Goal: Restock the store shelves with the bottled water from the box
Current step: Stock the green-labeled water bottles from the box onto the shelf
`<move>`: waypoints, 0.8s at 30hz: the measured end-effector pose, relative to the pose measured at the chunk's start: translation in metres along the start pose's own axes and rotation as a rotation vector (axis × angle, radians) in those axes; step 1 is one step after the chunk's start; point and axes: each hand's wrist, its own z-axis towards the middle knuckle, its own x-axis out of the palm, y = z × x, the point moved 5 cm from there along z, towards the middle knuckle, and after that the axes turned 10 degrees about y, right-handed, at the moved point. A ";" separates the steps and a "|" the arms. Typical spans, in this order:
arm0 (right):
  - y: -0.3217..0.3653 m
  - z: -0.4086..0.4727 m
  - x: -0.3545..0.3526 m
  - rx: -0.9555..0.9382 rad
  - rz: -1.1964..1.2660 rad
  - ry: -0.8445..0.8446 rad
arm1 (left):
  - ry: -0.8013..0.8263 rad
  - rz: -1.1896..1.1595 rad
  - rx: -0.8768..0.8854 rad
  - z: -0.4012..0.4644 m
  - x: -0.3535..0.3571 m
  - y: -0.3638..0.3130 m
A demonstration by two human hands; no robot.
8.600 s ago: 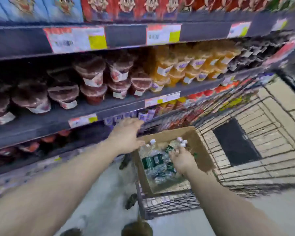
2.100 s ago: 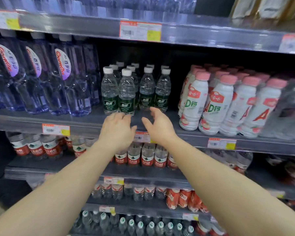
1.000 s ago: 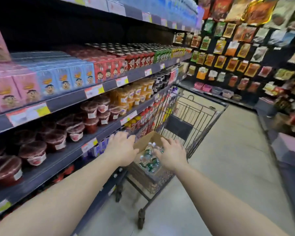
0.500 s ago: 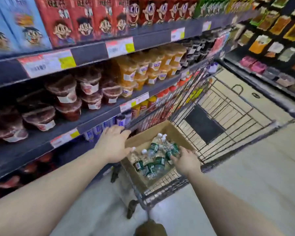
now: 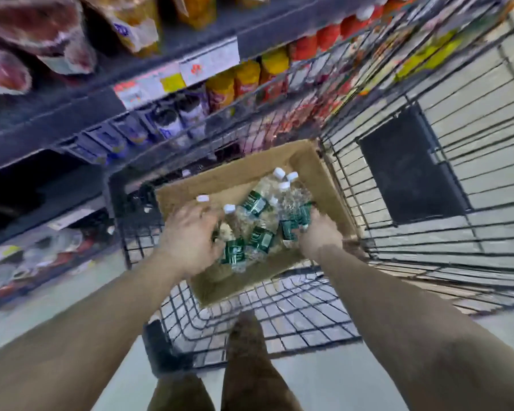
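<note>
An open cardboard box point(image 5: 235, 178) sits in the near end of a wire shopping cart point(image 5: 282, 318). Several small water bottles point(image 5: 257, 203) with green labels and white caps lie jumbled inside it. My left hand point(image 5: 190, 238) reaches into the box's left side, fingers curled over a bottle whose white cap point(image 5: 203, 198) sticks out beyond them. My right hand point(image 5: 319, 235) is at the right side, wrapped around a green-labelled bottle point(image 5: 290, 229). The picture is blurred by motion.
Store shelves point(image 5: 72, 114) with price tags run along the left, holding cups, jars and snack cans close against the cart's left side. A dark panel point(image 5: 407, 167) hangs on the cart's far wall. My legs point(image 5: 247, 351) stand behind the cart on the pale floor.
My view has tipped down and closer to the cart. Both hands have dropped from the box's rim into the box and closed on bottles.
</note>
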 end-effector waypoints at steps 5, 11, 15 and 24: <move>-0.002 0.054 0.029 0.002 0.159 0.078 | 0.058 -0.033 -0.013 0.034 0.030 -0.012; 0.001 0.090 0.053 0.088 0.292 0.025 | 0.089 -0.080 -0.035 0.047 0.047 -0.012; 0.001 0.094 0.051 0.106 0.272 -0.067 | 0.096 -0.122 -0.050 0.048 0.051 -0.007; 0.035 0.049 0.015 -0.149 0.354 -0.021 | 0.095 -0.259 0.000 0.047 0.039 -0.019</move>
